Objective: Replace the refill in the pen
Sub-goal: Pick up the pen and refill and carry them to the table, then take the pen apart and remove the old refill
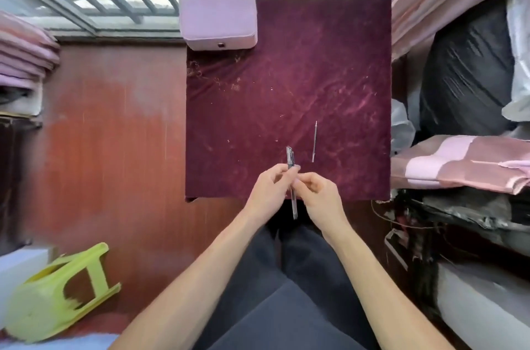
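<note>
A clear pen point(290, 159) with its cap on is held upright over the near edge of the table, cap end pointing away from me. My left hand point(268, 192) grips it around the upper barrel. My right hand point(318, 194) pinches the barrel just below, fingers closed on it. The lower end of the pen sticks out beneath both hands. A thin loose refill point(314, 141) lies on the dark red velvet cloth point(286, 77), to the right of the pen and apart from my hands.
A pink case point(218, 18) sits at the table's far left corner. A green plastic stool point(57, 295) lies tipped on the red floor at the left. Folded pink fabric point(459, 166) and black bags crowd the right side. Window bars stand behind the table.
</note>
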A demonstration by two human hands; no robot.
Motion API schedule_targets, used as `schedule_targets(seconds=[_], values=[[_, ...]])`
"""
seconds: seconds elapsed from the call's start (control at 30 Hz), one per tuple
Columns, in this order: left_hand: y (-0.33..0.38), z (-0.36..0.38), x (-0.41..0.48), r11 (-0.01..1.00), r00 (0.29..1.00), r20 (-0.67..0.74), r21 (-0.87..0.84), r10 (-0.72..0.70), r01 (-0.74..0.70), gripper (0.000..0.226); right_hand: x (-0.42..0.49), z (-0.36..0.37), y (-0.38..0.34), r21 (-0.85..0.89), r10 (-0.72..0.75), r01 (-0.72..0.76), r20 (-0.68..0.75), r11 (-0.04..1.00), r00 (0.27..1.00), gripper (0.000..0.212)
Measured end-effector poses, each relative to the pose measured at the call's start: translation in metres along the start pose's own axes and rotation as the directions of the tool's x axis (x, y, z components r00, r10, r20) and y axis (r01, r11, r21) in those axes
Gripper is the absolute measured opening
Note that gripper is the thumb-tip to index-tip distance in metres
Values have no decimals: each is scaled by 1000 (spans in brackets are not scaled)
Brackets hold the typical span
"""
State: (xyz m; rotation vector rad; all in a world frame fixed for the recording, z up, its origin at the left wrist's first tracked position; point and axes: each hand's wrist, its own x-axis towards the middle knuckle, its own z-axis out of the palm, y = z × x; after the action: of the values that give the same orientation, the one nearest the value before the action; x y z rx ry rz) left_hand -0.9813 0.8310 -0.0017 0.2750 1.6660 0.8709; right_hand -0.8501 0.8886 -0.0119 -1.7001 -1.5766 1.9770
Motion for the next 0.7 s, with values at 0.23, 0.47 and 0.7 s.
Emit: schedule_targets(seconds=[0.23, 0.47, 0.7], values=[[-64, 8, 51, 999, 997, -64, 12, -42, 43, 24, 44, 8, 53, -181, -34, 48, 79, 982, 996, 30], [-108, -5, 109, 998, 998, -17, -20, 52, -52, 18, 109, 15, 87, -112, -121, 120, -2, 986, 993, 17], [-132, -14, 145, 981, 981, 35, 13, 193, -193, 24, 156, 43, 113, 59, -170, 172, -46, 983, 984, 16]])
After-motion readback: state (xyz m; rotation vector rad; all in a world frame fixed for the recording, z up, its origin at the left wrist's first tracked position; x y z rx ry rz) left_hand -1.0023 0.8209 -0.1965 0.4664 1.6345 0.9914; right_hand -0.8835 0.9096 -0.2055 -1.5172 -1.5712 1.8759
